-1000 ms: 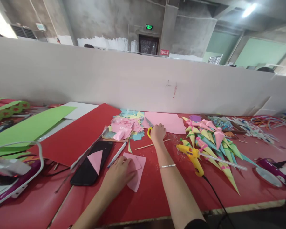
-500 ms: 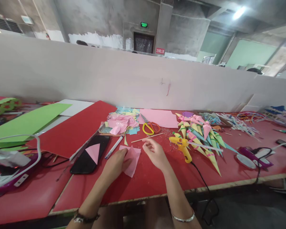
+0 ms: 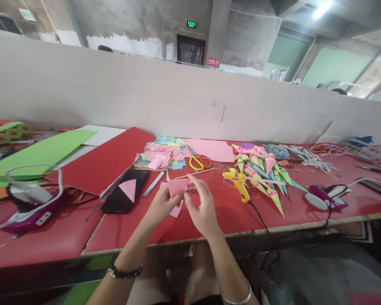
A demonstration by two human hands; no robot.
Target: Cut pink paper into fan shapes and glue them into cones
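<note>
A small piece of pink paper (image 3: 178,186) is raised between my hands above the table. My left hand (image 3: 160,206) grips its left side, thumb in front. The fingertips of my right hand (image 3: 203,211) pinch its right edge. Under it, more pink paper (image 3: 176,211) lies on the red tabletop, partly covered by my left hand. Just left are a white marker (image 3: 154,184) and a black phone (image 3: 120,201) with a pink paper wedge (image 3: 128,190) on it. Beyond my fingers lie a thin wooden stick (image 3: 199,173) and scissors (image 3: 197,162) with yellow and orange handles.
Right of my hands lies a yellow glue gun (image 3: 240,185) with its cord over the table edge, beside a heap of paper cones (image 3: 266,169). Paper scraps (image 3: 163,156) and red card (image 3: 104,167) lie behind and left. Purple power strips (image 3: 34,218) sit at both sides.
My left hand has lifted a piece of pink paper off the table. My right hand has come in from the right and closed its fingertips on the paper's edge.
</note>
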